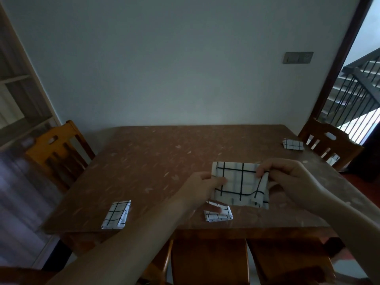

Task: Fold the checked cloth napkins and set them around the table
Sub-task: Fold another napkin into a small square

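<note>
While held up above the desk (pixel 156 161) between both hands, checked napkin (pixel 239 183) partly folded into a rectangle, white with dark grid lines. Pinched at its left edge by left hand (pixel 202 187), thumb on top, fingers curled beneath. Gripped at its upper right corner by right hand (pixel 287 182), fingers bent over the edge, that corner drooping and creased. Just below left hand, lying on the desk, a small folded napkin (pixel 218 213), partly hidden by the held cloth. Well off to the left of left hand, near the desk's front edge, a second folded napkin (pixel 117 214). Far beyond right hand, by the desk's right edge, a third folded napkin (pixel 293 144), next to a wooden chair (pixel 331 145). Another chair (pixel 57 149) well left of both hands.
</note>
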The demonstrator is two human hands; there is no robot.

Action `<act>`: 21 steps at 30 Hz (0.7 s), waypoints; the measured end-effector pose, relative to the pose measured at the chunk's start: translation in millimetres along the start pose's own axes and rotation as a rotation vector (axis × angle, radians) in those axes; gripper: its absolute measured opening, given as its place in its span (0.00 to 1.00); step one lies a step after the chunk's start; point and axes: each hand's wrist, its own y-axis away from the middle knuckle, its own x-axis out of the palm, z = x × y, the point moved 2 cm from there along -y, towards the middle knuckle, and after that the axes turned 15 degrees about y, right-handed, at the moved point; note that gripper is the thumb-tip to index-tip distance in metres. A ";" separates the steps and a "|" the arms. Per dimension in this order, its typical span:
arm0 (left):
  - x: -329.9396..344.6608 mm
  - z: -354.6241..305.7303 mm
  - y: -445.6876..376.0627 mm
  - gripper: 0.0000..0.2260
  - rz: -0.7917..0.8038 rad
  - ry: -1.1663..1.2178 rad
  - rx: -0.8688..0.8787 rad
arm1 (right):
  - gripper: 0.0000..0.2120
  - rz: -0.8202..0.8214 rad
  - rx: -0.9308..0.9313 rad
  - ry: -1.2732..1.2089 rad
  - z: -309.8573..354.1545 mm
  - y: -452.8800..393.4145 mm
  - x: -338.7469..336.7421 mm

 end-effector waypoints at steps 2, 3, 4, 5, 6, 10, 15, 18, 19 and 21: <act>-1.8 -0.2 -0.8 0.08 -0.031 -0.003 0.059 | 0.22 -0.003 -0.007 0.003 -0.3 -0.8 3.4; -1.3 -0.9 0.0 0.08 -0.034 -0.001 0.090 | 0.22 -0.008 -0.007 0.001 -1.6 -1.3 5.2; -1.1 -1.2 0.3 0.09 -0.033 -0.006 0.125 | 0.21 -0.017 0.002 -0.017 -2.7 -1.9 6.8; -1.1 -1.8 0.9 0.10 -0.030 -0.010 0.159 | 0.21 -0.019 0.021 -0.073 -3.1 -2.2 8.2; -1.0 -2.7 1.6 0.12 -0.026 -0.021 0.194 | 0.21 -0.014 0.049 -0.155 -2.8 -2.5 9.8; 0.4 -9.5 8.0 0.12 -0.006 -0.087 0.322 | 0.20 0.029 0.144 -0.410 0.9 0.3 12.2; 4.2 -15.4 13.9 0.07 -0.013 -0.106 0.444 | 0.10 -0.032 0.295 -0.435 0.3 1.5 23.4; 1.8 -11.7 10.9 0.07 -0.096 -0.189 0.520 | 0.21 0.039 0.367 -0.377 2.3 6.6 41.1; -0.2 -9.4 9.5 0.07 -0.124 -0.189 0.523 | 0.19 0.021 0.353 -0.329 4.6 8.8 46.2; -4.9 -4.9 7.6 0.08 -0.154 -0.154 0.503 | 0.12 -0.107 0.306 -0.224 8.3 12.1 52.5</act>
